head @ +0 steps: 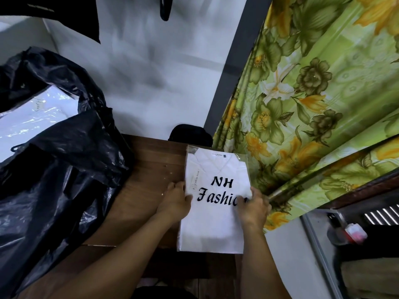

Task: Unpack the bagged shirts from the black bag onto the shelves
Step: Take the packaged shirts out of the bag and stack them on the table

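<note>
At lower centre of the frame, two hands hold one bagged shirt [216, 203], white in clear plastic and printed "NH Fashion", flat on the wooden counter [149, 175]. The left hand [176, 198] grips its left edge, fingers [172, 186] curled onto the plastic; the right hand [254, 207] clasps its right edge. At left, the black bag [60, 160] gapes open, with more bagged shirts [32, 117] inside, count unclear. A floral curtain [313, 93] hangs at right.

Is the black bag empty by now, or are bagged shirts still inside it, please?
Not empty. The black bag gapes open, and white packaged shirts show through its mouth; how many remain cannot be told.
</note>
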